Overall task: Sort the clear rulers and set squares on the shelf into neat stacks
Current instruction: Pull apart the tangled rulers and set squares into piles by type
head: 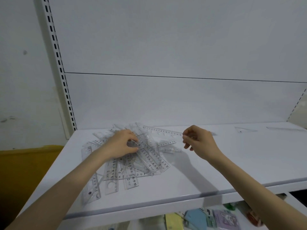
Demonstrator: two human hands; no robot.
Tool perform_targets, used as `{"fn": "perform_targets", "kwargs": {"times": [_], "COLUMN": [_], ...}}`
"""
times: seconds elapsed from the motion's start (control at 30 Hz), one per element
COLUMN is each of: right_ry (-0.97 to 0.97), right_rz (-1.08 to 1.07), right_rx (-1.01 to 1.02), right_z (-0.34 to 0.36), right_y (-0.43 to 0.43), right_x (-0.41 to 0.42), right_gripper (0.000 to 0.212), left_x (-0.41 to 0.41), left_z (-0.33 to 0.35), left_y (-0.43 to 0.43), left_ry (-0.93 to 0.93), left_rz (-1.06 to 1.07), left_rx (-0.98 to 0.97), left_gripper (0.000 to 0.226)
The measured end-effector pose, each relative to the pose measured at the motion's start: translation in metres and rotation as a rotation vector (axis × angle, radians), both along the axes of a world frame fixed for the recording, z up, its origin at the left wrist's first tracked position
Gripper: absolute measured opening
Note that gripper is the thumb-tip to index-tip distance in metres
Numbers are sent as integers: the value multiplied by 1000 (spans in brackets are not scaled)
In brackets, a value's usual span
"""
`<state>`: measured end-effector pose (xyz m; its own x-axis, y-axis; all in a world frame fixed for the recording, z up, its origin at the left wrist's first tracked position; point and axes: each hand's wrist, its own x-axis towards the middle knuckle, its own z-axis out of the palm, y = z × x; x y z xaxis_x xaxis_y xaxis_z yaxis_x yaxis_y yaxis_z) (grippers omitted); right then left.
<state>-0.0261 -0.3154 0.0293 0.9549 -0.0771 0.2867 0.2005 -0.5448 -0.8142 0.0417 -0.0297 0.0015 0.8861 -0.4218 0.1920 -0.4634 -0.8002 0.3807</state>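
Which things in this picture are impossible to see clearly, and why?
Head view, pile: piece count; clear pieces overlap, left hand covers some.
Head view, right hand: whether it holds the long ruler; fingers hide contact.
Head view, packets below: shelf and bottom edge cut them.

Both forearms bare, reaching forward from lower corners of view. Left hand [123, 144] palm down, fingers curled, thumb and forefinger pinch clear piece [140, 145]. Right hand [198, 141] back toward camera, wrist bent, fingers curled, thumb and forefinger pinch long ruler [163, 131] partway along. Hands well apart, level with each other.
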Motion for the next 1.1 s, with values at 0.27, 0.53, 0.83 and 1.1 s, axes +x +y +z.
{"fn": "perform_targets", "kwargs": {"times": [0.27,0.53,0.83,1.1], "right_ry": [20,15,50,156], "right_rz": [-12,-4,13,104], "right_rx": [49,71,160,364], "right_z": [-2,-2,-6,-12], "right_y": [-4,-6,-2,6], "right_x": [-9,-15,-18,-26], "right_gripper": [7,10,7,6], "left_x": [-14,-25,-42,-72], "left_z": [-4,-5,-5,3], "left_y": [-10,-15,3,20], "left_ry": [-80,-327,-448,-154], "left_rz": [-128,-234,64,183], "left_rx": [99,181,-581,-973], "left_gripper": [30,37,20,33]}}
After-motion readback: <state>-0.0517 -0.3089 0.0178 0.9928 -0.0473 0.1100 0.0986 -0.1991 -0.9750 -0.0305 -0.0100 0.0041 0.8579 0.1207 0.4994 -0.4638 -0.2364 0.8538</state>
